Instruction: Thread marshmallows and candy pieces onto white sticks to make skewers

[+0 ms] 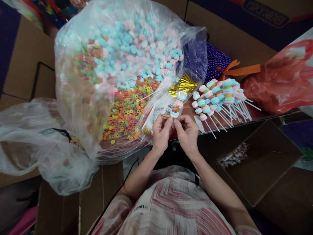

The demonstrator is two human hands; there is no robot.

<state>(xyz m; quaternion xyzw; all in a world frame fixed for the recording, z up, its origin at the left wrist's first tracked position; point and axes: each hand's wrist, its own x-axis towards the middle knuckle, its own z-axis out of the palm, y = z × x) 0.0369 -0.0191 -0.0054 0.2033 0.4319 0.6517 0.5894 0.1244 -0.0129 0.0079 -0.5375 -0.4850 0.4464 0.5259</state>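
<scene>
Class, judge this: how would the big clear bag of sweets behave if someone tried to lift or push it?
The clear bag is thin crinkled plastic, so probably floppy. It bulges with small sweets, so likely heavy and saggy. Its mouth lies open near the hands, so sweets might spill if tipped.

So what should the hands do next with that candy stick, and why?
Probably twist a gold tie shut around the wrapper. Both the left hand and right hand pinch the base of the wrapped candy skewer, gold twist ties lie just behind it, and the skewers in the pile on the right look unwrapped.
</scene>
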